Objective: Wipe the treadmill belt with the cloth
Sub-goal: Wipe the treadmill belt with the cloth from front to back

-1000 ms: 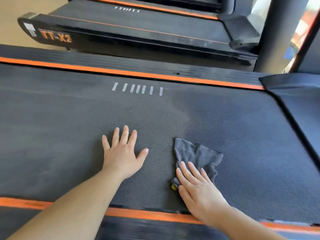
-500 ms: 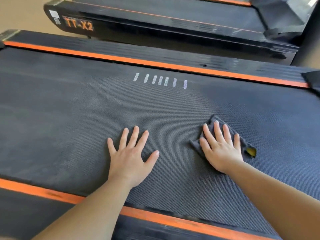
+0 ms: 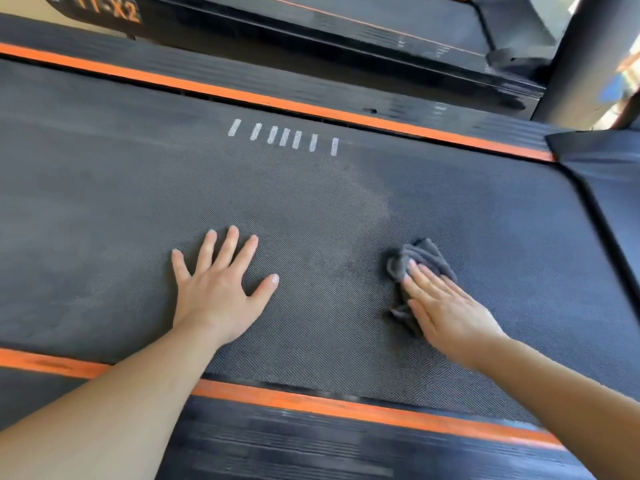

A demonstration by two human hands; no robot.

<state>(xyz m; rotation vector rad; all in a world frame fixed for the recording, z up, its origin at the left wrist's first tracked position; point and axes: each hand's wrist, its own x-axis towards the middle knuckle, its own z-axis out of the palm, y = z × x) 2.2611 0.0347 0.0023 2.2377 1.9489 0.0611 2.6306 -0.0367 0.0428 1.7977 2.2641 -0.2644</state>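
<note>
Along the near edge, orange stripe (image 3: 311, 407) on the side rail. Just beyond, on the belt (image 3: 311, 209), left hand (image 3: 218, 289) flat, fingers straight and spread, holding nothing. Well apart to the right, right hand (image 3: 446, 313) with fingers straight and close together, pressing down on a crumpled grey cloth (image 3: 426, 259); cloth on the belt, bunched beyond and left of the fingertips. Farther out, row of white marks (image 3: 284, 136) on the belt, then far stripe (image 3: 277, 100). Beyond that, another treadmill (image 3: 346, 39), blurred.
</note>
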